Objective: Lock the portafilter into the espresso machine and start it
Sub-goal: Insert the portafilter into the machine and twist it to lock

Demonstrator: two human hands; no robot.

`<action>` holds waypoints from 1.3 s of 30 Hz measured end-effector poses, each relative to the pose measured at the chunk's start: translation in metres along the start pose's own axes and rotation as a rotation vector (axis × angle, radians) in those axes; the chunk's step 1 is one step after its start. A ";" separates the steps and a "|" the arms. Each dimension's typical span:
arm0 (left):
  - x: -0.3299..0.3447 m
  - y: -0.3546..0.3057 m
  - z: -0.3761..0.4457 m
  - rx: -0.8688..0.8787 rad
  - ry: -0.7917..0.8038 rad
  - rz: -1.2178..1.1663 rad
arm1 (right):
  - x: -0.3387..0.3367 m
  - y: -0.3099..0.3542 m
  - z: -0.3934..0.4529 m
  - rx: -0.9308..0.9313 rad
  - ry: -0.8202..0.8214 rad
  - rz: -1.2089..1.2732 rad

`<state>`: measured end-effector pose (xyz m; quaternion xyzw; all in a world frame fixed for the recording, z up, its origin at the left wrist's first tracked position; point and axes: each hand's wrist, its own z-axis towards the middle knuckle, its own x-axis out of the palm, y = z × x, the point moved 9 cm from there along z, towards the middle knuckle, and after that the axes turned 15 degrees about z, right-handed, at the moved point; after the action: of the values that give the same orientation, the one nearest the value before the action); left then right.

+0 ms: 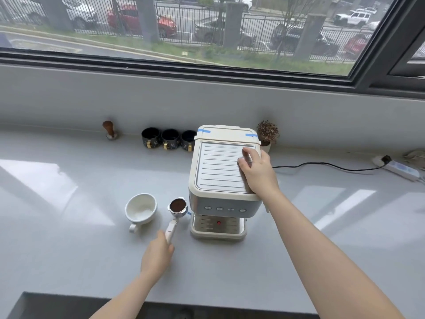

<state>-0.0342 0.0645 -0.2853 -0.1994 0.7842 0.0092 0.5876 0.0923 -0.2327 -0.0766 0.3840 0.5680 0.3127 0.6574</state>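
Pale grey bench [69,226] under a wide window. Cream-and-grey boxy espresso machine [220,203] stands right of centre, ribbed metal top plate facing up, a row of round buttons along its front, a red dot on the drip tray below. Right hand [256,171] lies palm-down on the machine's top right edge, fingers loosely spread over the ribs — gripping nothing. Left hand [157,253] is closed around the end of the white handle of the steel portafilter [176,215], whose basket, packed with dark ground coffee, sits just left of the machine's front corner — not in the group head. White ceramic cup [140,209] just left of the basket. Against the wall: wooden-handled tamper [110,130], three black mugs [170,139], small dried plant in a white pot [266,134]. Black cable [322,165] runs right to a white power strip [400,169].
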 end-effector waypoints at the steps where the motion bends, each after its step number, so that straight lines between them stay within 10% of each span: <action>1: -0.003 0.003 -0.005 0.014 -0.026 0.013 | 0.000 0.000 0.000 -0.001 0.004 0.001; 39: -0.088 -0.089 0.008 0.257 -0.100 0.104 | 0.000 -0.005 0.002 0.021 -0.001 -0.048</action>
<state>0.0219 0.0107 -0.1870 -0.0812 0.7578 -0.0508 0.6454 0.0940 -0.2353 -0.0806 0.3774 0.5800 0.2907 0.6608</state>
